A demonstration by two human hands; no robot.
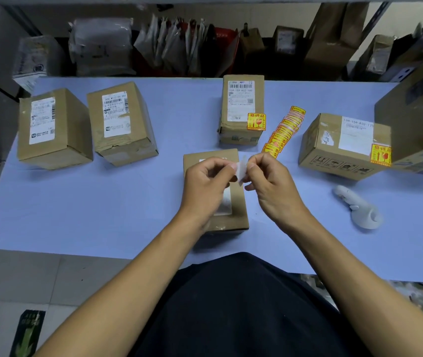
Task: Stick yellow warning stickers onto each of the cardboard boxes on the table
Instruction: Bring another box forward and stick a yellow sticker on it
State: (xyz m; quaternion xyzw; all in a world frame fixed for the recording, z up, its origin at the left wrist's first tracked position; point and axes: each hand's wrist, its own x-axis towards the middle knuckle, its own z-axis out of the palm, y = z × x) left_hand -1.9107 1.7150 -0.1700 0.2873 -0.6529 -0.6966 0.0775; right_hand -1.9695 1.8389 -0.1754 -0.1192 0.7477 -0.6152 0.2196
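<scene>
- Your left hand [206, 177] and your right hand [269, 180] both pinch one small white sticker piece [241, 170] between curled fingertips; it stands on edge, long side up and down.
- Under your hands lies a small box [238, 215] on the blue table [102, 202], long side pointing away from you.
- Five more boxes sit farther back; you can see yellow stickers on two.
- One strip of yellow stickers [284, 131] lies slanting between the two stickered boxes.
- One white tool [360, 207] rests at the right.
</scene>
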